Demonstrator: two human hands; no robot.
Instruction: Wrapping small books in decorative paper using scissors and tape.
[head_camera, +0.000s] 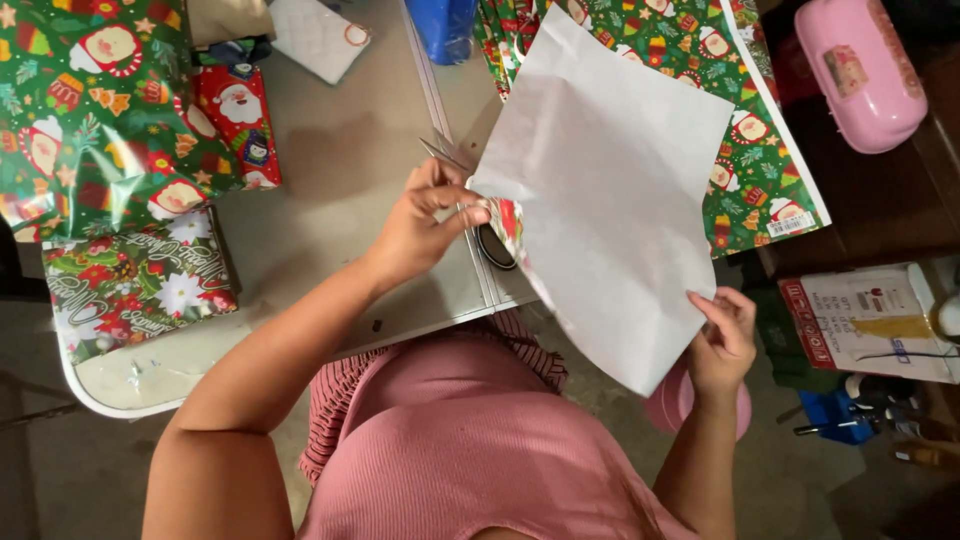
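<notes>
My left hand (425, 225) grips scissors (452, 160); their metal blades point up and left, and the dark handle loop shows below my fingers. The blades meet the left edge of a large sheet of wrapping paper (600, 190), held white side up, its printed side curling out near the scissors. My right hand (722, 340) pinches the lower right corner of that sheet, off the table's edge.
Wrapped gifts sit on the grey table (330, 170): a big green one (90, 110), a small red one (240, 120), a floral one (135, 280). More green printed paper (740, 110) lies at the back right. A pink case (860, 70) and a cardboard box (870, 320) stand right.
</notes>
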